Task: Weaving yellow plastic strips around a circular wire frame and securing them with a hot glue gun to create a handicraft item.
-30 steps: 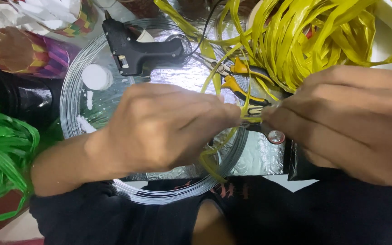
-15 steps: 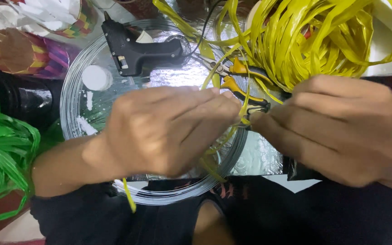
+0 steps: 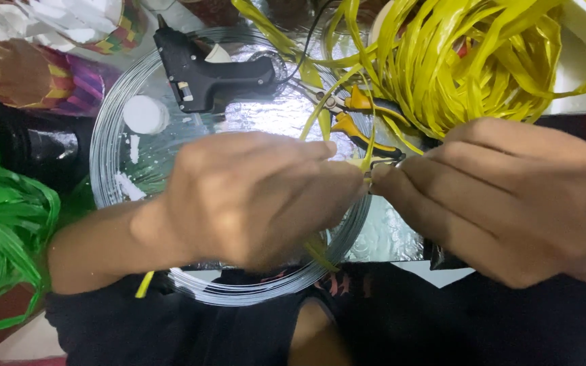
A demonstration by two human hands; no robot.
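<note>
Both grips pinch one yellow strip [image 3: 367,159]: left hand [image 3: 252,196], right hand [image 3: 510,196]; fingertips nearly meeting.

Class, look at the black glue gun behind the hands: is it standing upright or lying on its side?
Lying on its side. The glue gun rests flat on the shiny foil sheet, its whole side profile facing the camera, nozzle toward the far edge.
</note>
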